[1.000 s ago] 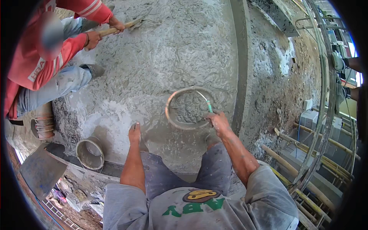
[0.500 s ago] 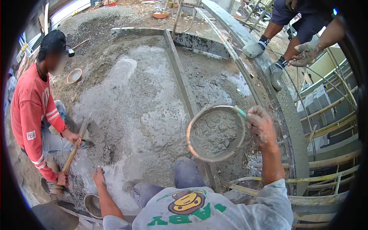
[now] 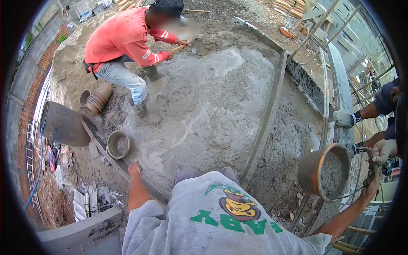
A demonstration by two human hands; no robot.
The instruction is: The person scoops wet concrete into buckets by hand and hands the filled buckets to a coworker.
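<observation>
Out at the right, my right hand [image 3: 372,179] is closed on the thin wire handle of a bucket [image 3: 309,172]. The bucket tilts toward the right, and wet grey concrete [image 3: 332,173] shows in its mouth. A co-worker's hand [image 3: 383,151] is right by mine at the handle; whether it grips the handle I cannot tell. My left hand [image 3: 135,168] is at the lower left with its fingers curled in and nothing seen in them. Just beyond it, apart from it, stands another bucket [image 3: 119,144] with a little grey residue inside.
Wet concrete [image 3: 199,110] spreads ahead, crossed by a long form board [image 3: 267,114]. A person in a red shirt [image 3: 123,38] bends over it with a wooden-handled tool. Stacked buckets [image 3: 98,98] and a dark drum [image 3: 63,123] stand left. Another person's legs [image 3: 369,112] are at right.
My right hand has carried the bucket outward to the right, beside the co-worker's hand. My view has turned left. The red-shirted person now bends forward, farther from me.
</observation>
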